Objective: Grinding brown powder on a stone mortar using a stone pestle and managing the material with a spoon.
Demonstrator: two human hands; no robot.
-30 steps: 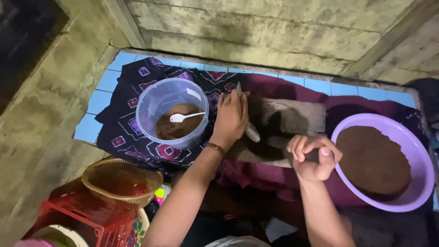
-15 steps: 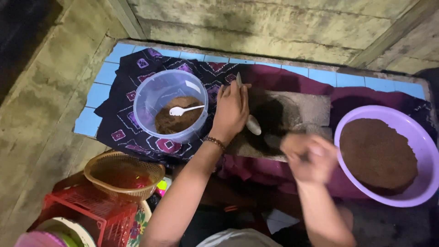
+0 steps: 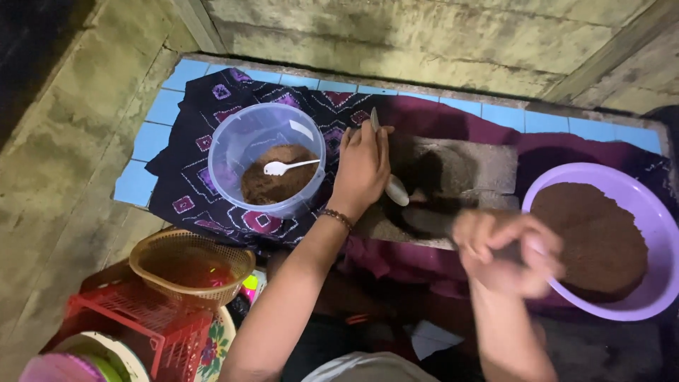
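Note:
My left hand is shut on a metal spoon, whose bowl points down at the grey stone grinding slab. A dark brown mass lies on the slab under the spoon. My right hand is blurred, with fingers curled, at the slab's near right corner beside the purple basin of brown powder; what it holds I cannot tell. To the left of my left hand stands a clear plastic tub with brown powder and a white spoon in it.
A dark patterned cloth and a maroon cloth cover the blue-tiled ledge. A woven basket, a red plastic crate and a flowered plate sit at lower left. Concrete walls rise behind and to the left.
My right hand has moved right and toward me, from the slab's front edge to beside the purple basin. My left hand has stayed on the spoon.

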